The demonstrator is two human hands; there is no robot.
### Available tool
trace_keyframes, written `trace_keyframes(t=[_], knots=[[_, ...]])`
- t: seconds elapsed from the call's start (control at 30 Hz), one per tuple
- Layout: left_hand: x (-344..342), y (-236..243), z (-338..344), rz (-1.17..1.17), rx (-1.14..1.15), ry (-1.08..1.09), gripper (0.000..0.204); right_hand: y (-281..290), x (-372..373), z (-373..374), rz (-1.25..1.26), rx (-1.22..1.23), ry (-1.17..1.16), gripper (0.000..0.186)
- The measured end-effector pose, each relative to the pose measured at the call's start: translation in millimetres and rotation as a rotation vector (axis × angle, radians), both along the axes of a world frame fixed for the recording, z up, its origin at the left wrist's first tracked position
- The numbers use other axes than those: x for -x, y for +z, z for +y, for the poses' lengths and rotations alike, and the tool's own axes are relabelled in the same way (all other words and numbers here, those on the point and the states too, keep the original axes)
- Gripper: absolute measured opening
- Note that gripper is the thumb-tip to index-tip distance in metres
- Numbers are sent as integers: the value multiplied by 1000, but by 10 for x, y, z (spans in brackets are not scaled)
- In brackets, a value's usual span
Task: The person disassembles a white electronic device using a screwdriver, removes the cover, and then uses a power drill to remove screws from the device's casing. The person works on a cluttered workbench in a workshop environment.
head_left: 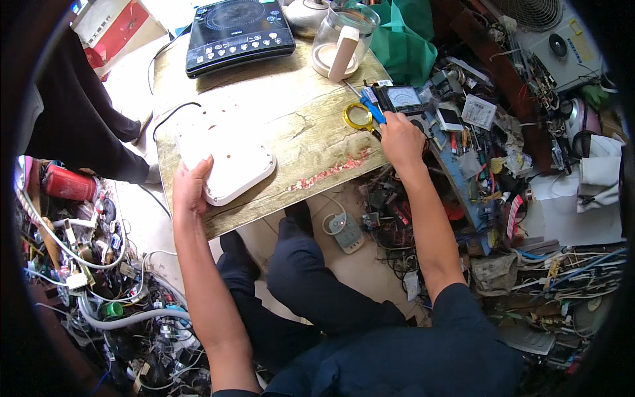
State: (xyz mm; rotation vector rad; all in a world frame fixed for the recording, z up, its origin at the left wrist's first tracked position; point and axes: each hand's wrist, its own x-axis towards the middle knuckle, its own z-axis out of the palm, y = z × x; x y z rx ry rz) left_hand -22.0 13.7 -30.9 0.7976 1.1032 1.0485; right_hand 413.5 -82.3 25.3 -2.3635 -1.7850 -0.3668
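Left of centre, the left hand (190, 186) pinches the corner of a white plastic base (233, 159), thumb on top, over the desk (311, 140). In the upper right, the right hand (403, 140) is at blue-handled tools (372, 109) near a yellow-rimmed magnifier (358, 116); its grip I cannot tell.

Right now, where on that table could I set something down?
The middle of the wooden table looks bare, bordered by the black cooktop, glass jug, white appliance and line of reddish crumbs. The right edge is crowded: magnifier, blue-handled tool, meter and right hand sit close together. Glare hides detail toward the left.
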Motion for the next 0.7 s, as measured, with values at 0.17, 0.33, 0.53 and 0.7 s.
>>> trace_keyframes(t=[0.17,0.33,0.53,0.7], knots=[[11,36,-9,-2,0,-9,43,-32,-72,310,-20,152,-39,10],[62,121,-25,35,13,-22,38,-150,-161,374,61,-84,60,18],[28,-152,59,65,-45,-49,46,-190,-180,23,-46,-93,107,20],[397,-455,231,-19,-14,-85,54,-179,504,-945,422,-305,236,17]])
